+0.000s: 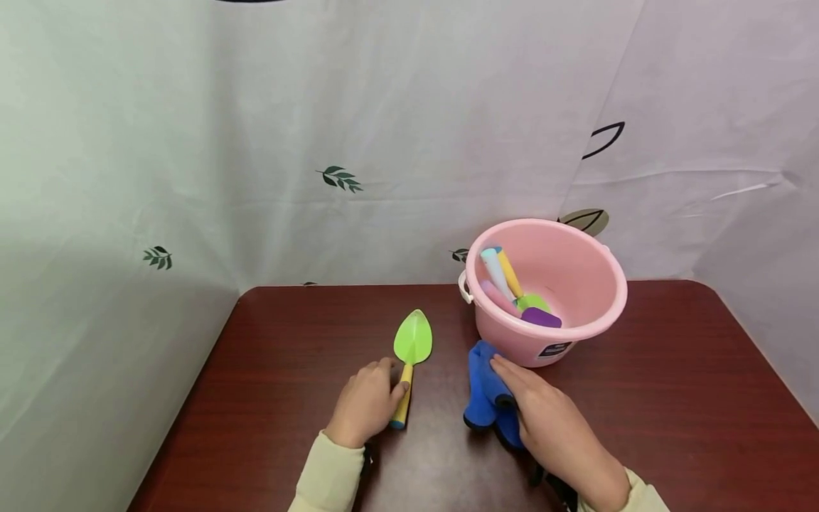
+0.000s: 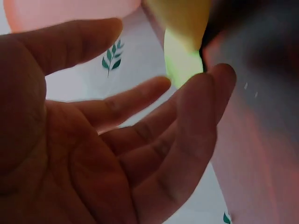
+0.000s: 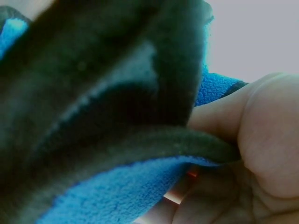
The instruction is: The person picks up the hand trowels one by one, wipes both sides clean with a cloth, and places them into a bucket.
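Observation:
A small hand trowel point(image 1: 414, 341) with a green blade and a yellow, blue-tipped handle lies on the dark red table. My left hand point(image 1: 366, 400) is at its handle; in the left wrist view the fingers are loosely bent and the thumb stands apart from them, with the blurred yellow handle point(image 2: 184, 18) beyond. My right hand point(image 1: 553, 427) grips a folded blue fabric piece point(image 1: 489, 384) with black edging, in front of the bucket. In the right wrist view this fuzzy blue fabric point(image 3: 117, 191) partly hides the fingers.
A pink bucket point(image 1: 544, 348) with a white handle stands at the table's back right. Inside it lean several tools, among them a yellow-handled one point(image 1: 510, 274) and a purple piece point(image 1: 541, 317). A pale curtain point(image 1: 384, 142) with leaf prints hangs behind the table point(image 1: 307, 334).

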`<act>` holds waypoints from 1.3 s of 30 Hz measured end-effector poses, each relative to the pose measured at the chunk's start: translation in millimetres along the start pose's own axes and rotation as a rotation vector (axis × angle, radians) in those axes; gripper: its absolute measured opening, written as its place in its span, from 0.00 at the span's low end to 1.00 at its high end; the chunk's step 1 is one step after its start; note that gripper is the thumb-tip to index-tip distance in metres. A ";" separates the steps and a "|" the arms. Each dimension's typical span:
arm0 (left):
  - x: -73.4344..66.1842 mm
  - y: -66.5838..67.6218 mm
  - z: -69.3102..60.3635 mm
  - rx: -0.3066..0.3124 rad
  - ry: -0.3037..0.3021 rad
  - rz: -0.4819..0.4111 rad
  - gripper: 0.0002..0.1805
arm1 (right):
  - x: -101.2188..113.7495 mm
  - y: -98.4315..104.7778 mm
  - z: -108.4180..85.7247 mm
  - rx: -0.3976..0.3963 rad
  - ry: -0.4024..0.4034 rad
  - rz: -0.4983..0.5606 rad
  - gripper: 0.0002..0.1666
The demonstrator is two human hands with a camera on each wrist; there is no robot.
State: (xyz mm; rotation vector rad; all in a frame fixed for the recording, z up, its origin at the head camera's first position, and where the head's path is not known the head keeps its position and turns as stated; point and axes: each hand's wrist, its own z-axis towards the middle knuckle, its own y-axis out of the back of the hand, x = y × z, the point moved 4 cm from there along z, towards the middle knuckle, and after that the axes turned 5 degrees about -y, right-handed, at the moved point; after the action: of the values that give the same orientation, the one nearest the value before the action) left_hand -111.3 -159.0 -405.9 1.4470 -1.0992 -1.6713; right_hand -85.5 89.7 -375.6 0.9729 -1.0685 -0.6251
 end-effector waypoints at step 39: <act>-3.3 -14.1 -5.1 -0.233 0.131 -0.035 0.17 | -1.0 0.3 -0.9 -0.060 0.015 -0.004 0.37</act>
State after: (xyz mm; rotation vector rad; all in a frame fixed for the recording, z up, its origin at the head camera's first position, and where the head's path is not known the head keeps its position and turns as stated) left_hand -105.1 -150.9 -417.4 1.4082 -0.7840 -1.6429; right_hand -85.1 91.0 -375.9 0.9267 -1.0292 -0.6490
